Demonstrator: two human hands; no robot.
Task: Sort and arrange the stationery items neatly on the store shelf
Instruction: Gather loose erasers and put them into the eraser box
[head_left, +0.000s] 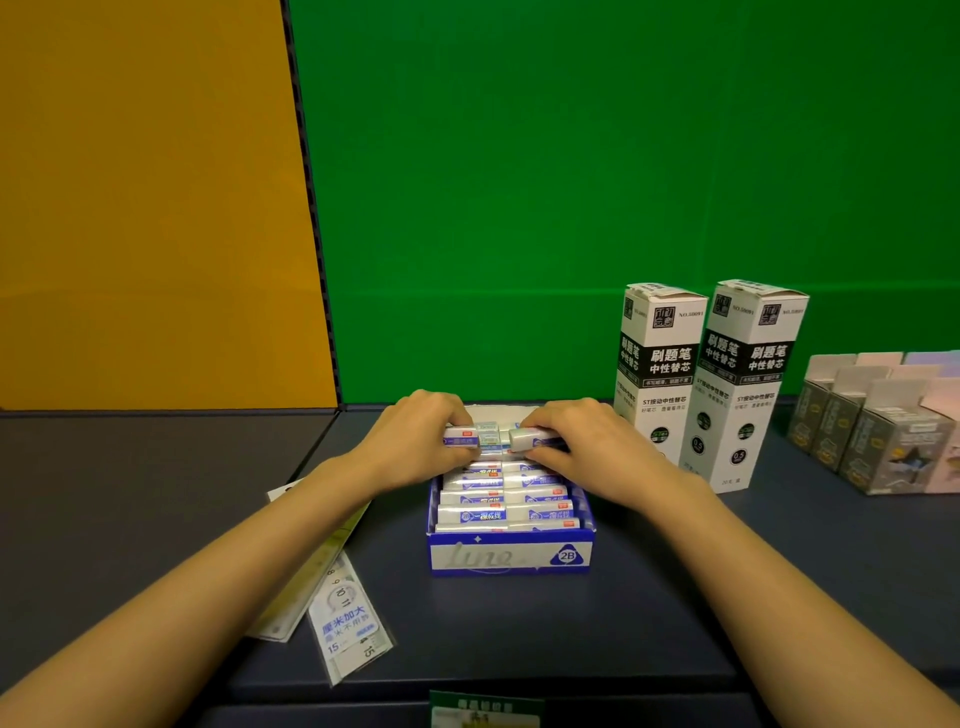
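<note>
A blue and white display box (511, 556) marked 2B stands on the dark shelf, filled with several rows of white erasers (506, 512) in blue and white sleeves. My left hand (415, 441) grips one eraser (460, 437) at the back left of the box. My right hand (582, 444) grips another eraser (522, 439) at the back right. Both erasers sit just above the rows. A few small erasers (488, 435) show between my hands.
Two tall white and black refill boxes (706, 384) stand right of the eraser box. Grey and pink small cartons (878, 426) sit at the far right. Packaged rulers (337, 613) lie under my left forearm. A green label (485, 709) hangs at the shelf's front edge.
</note>
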